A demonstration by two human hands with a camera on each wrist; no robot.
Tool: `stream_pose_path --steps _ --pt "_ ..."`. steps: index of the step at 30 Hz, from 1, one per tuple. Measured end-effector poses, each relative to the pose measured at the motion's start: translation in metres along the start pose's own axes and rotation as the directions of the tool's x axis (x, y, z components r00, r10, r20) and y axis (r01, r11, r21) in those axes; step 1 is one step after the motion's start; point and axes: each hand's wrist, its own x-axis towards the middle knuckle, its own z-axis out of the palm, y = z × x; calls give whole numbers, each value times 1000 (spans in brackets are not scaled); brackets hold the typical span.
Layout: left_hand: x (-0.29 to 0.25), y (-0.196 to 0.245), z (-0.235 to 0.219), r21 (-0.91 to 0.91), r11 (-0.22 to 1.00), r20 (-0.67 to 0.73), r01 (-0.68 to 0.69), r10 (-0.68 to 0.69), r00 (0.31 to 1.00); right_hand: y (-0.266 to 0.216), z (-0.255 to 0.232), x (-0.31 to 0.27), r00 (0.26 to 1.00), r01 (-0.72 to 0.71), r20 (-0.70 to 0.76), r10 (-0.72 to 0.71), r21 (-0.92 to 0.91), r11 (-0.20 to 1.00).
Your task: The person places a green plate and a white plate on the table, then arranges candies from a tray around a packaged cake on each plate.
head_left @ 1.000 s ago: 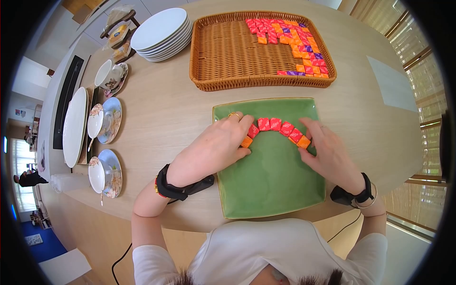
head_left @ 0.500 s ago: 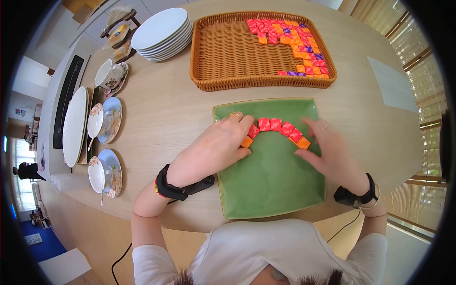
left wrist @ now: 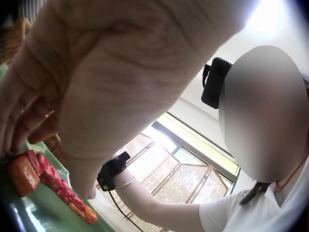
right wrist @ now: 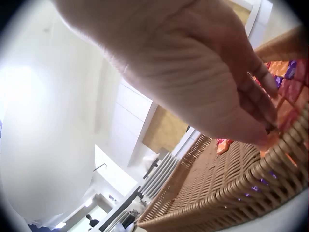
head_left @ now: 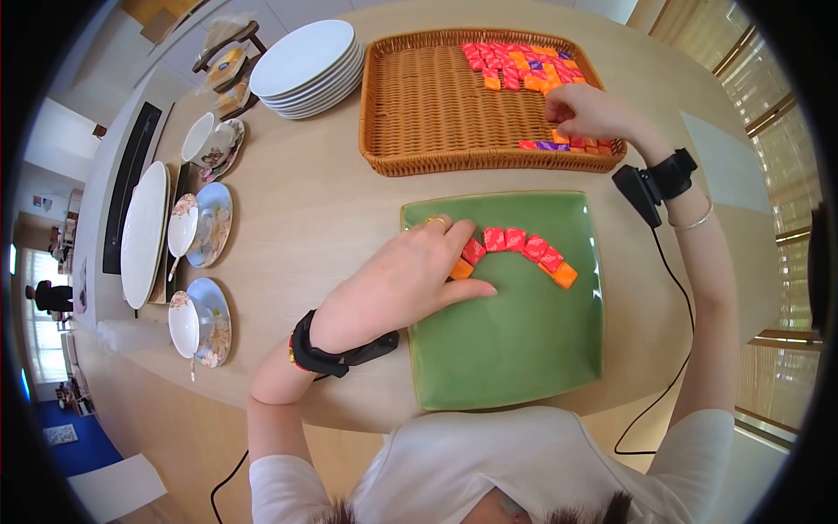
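Fingertips of the right hand (head_left: 595, 112) bend close together among the wrapped pieces (head_left: 521, 65) in the wicker basket (head_left: 436, 96), beyond the far right corner of the green plate (head_left: 506, 349); whether they pinch one, I cannot tell. The left hand (head_left: 393, 271) lies over the plate's left side, thumb spread apart, fingers at the left end of the curved row (head_left: 516, 239). This row runs left to right on the plate's far half, bowing toward its far edge. I judge the next move turns on this: basket pieces lie beyond the plate, nearer the right hand.
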Motion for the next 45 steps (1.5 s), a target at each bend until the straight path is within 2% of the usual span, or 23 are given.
stream_pose_path --steps 2,5,12,15,17,23,27,30,32,33,36,39,41,42,44,45 --pt "0 -2 1 -5 1000 -25 -26 26 999 3 -8 4 988 -29 153 2 177 984" --pt "0 -1 0 -6 1000 -24 -24 23 999 6 -6 2 980 -74 197 20 268 961" --pt "1 1 -1 9 1000 4 -6 6 1000 11 -3 0 977 -46 213 -14 273 961" --pt "0 1 0 7 1000 1 -9 9 1000 2 -2 -1 988 -32 152 -24 356 934" --pt "0 1 0 6 1000 -1 -3 3 1000 -3 -2 1 970 -92 240 -42 520 849" --pt "0 1 -1 5 1000 3 -2 2 1000 -9 -2 8 952 -35 297 -71 338 941" --pt "0 -1 0 14 1000 -8 -13 13 1000 -8 2 8 949 74 259 -182 376 924" --pt "-1 -1 1 19 1000 -14 -19 20 1000 -11 4 3 968 38 210 -140 428 903" --pt "0 0 0 26 999 -11 -18 18 1000 -13 2 4 964 0 251 -83 315 949" --pt "0 0 -1 20 1000 -18 -23 23 1000 -13 1 3 965 0 250 -83 315 949" --pt "-1 0 -1 15 1000 -25 -23 24 999 -12 2 2 966 0 239 -95 367 930" --pt "-1 1 -3 24 1000 -26 -10 11 1000 -5 3 -4 982 -65 189 -11 395 917" --pt "0 0 -5 29 1000 -24 -2 3 1000 -2 1 -13 993 -112 45 107 622 775" --pt "0 -1 -6 27 999 -24 17 -16 1000 -3 -2 -19 993 -112 44 108 622 775" --pt "0 -2 -8 25 999 -21 35 -35 999 -11 -10 -35 978 -134 -18 209 713 688" --pt "-1 -2 -8 23 1000 -87 16 -14 996 -16 -14 -45 977 -137 -16 212 714 687"
